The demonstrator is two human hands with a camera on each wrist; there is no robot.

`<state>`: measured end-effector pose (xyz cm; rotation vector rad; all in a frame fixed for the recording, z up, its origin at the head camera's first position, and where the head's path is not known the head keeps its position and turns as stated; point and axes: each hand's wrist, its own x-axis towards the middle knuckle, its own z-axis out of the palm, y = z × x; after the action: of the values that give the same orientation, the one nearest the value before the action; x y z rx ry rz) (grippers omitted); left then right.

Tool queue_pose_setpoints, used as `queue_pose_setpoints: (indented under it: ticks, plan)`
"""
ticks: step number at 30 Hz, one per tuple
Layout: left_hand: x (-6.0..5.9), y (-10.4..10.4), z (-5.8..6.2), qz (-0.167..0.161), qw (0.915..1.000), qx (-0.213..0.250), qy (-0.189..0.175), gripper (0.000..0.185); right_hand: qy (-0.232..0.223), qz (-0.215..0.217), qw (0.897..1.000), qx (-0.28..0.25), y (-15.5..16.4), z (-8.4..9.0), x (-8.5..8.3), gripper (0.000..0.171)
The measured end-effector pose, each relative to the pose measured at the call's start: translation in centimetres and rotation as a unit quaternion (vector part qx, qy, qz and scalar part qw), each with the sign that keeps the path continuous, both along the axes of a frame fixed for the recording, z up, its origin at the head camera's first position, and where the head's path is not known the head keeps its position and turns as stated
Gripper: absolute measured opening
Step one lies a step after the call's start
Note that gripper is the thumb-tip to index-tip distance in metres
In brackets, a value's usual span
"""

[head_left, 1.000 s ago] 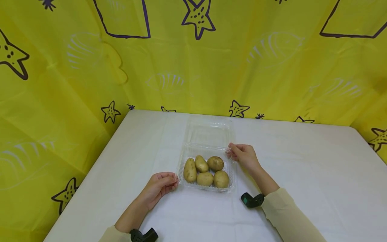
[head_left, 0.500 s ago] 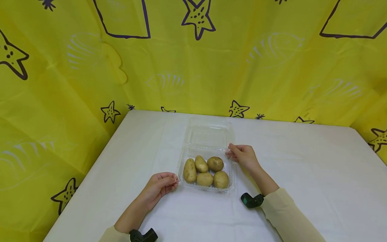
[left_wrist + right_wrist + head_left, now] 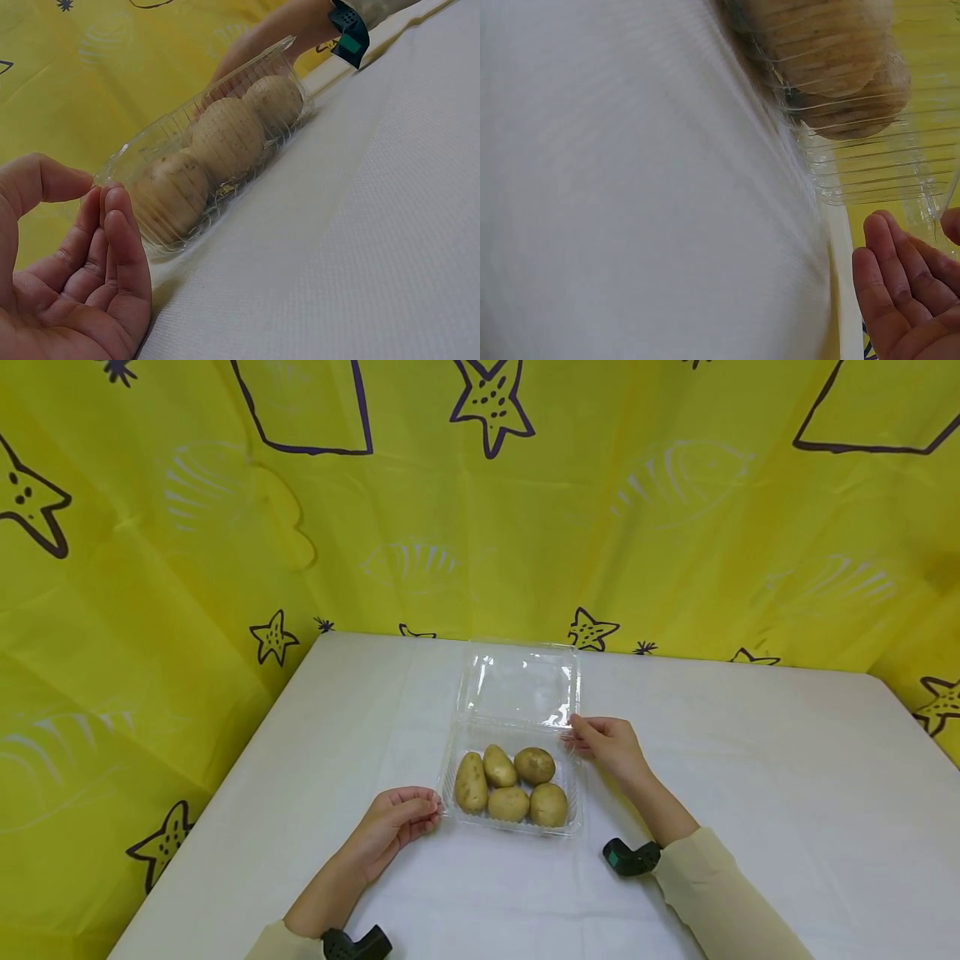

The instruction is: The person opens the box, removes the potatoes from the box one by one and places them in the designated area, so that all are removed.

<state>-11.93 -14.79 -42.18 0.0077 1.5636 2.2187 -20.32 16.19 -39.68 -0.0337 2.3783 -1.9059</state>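
Note:
A clear plastic clamshell container [image 3: 452, 758] sits mid-table holding several potatoes [image 3: 510, 781]. Its hinged lid [image 3: 517, 685] stands tilted up behind the tray. My right hand [image 3: 573, 728] pinches the lid's near right corner by the hinge. In the right wrist view, the fingers [image 3: 885, 292] sit just beside the ribbed tray wall [image 3: 870, 172]. My left hand [image 3: 433, 810] holds the tray's front left corner between thumb and fingertips. In the left wrist view, the left hand [image 3: 97, 187] meets the rim, with the potatoes [image 3: 225, 135] behind it.
The white cloth-covered table [image 3: 750, 777] spreads wide on both sides of the container. A yellow curtain with star prints [image 3: 487, 527] closes off the back and left. Dark wrist devices [image 3: 630, 857] sit on both forearms.
The lid has swung up from lying nearly flat to a steeper tilt, lifted by my right hand. The left hand and the tray have stayed put.

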Motion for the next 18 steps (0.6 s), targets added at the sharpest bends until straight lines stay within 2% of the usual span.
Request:
queue_pose_setpoints:
  ticks: [7,18]
  plan:
    - [0.0,0.1,0.1,-0.001,1.0000,-0.003,-0.002,0.008,0.008,0.007,1.000,-0.017,0.5,0.2,0.5,0.035]
    - [0.0,0.0,0.1,-0.002,1.0000,-0.007,0.000,0.008,0.015,-0.004,1.000,-0.003,1.5,0.7,1.7,0.037]
